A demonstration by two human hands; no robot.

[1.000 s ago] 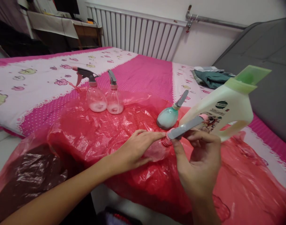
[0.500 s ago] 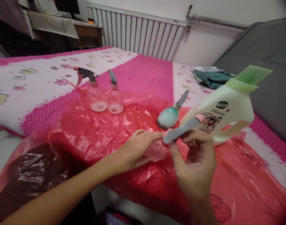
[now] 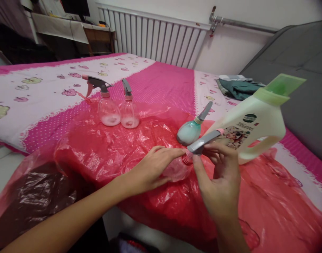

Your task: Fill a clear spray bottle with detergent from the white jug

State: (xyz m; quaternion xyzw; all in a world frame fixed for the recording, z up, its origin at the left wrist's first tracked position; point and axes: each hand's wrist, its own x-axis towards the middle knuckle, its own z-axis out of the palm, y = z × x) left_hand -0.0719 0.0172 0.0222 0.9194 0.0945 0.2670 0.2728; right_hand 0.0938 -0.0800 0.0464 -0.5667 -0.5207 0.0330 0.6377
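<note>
My left hand [image 3: 156, 167] is closed around a clear pink spray bottle [image 3: 178, 170], which leans on red plastic sheeting [image 3: 102, 151]. The bottle's threaded red neck shows between my two hands. My right hand [image 3: 220, 179] pinches a grey spray head [image 3: 205, 141] with a pink tip, held tilted just above that neck. Whether the head touches the neck, I cannot tell. Behind my hands a teal spray bottle [image 3: 189, 133] with whitish liquid leans over. To its right stands a large cream jug [image 3: 263, 123] with a green cap.
Two clear spray bottles, one with a pink trigger [image 3: 108, 110] and one beside it [image 3: 129, 114], stand at the back left of the sheeting, with foamy liquid inside. Folded clothes [image 3: 237, 87] lie on the bed [image 3: 171, 80]. A radiator [image 3: 152, 35] lines the wall.
The spray head in my right hand has turned and lifted a little, so more of the bottle's red neck shows. My left hand stays almost still on the bottle.
</note>
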